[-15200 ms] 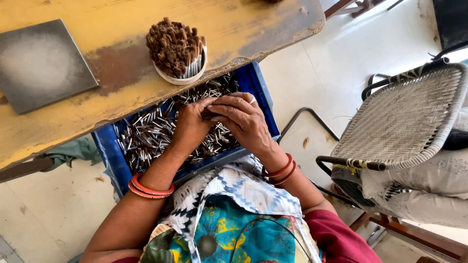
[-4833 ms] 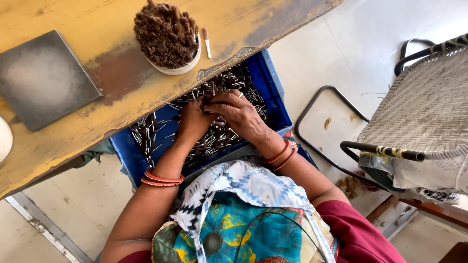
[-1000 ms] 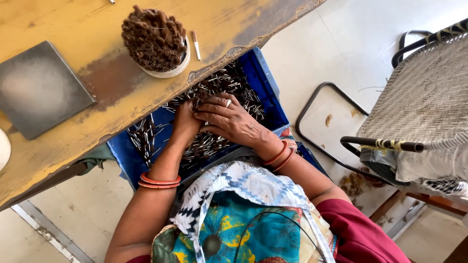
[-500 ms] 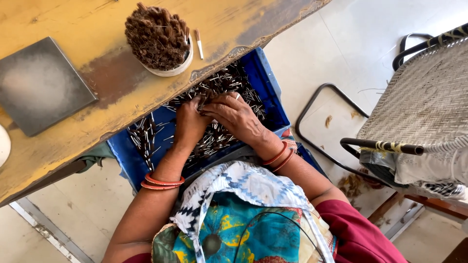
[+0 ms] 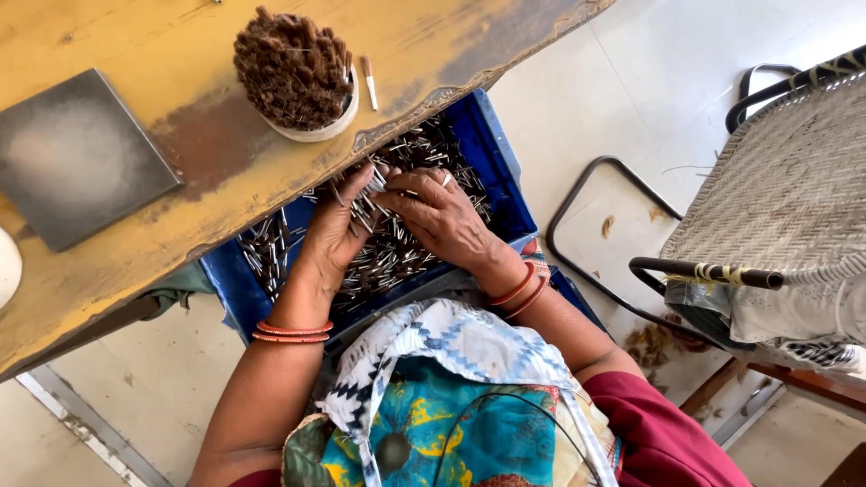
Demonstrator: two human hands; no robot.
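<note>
In the middle of the frame both hands are inside a blue plastic crate that sits on the person's lap, half under the edge of a worn yellow wooden surface. The crate is full of small thin sticks with metallic, light-coloured ends, lying in all directions.

The left hand is at the upper part of the crate, close to the edge of the surface. Its fingers are bent around a small bundle of the sticks, whose light ends show between the fingers. The right hand lies just beside it, palm down, with the fingers stretched toward the left hand and touching the same bundle. So the two hands are together, touching each other over the pile. A ring is on one finger of the right hand, and orange bangles are on both wrists.

On the surface, in the upper centre of the frame, stands a white bowl packed with upright brown-tipped sticks. One single stick lies just to the right of the bowl. At the left of the frame lies a dark grey square slab.

At the right side of the frame is a woven chair with a black metal frame, standing on the pale floor.
</note>
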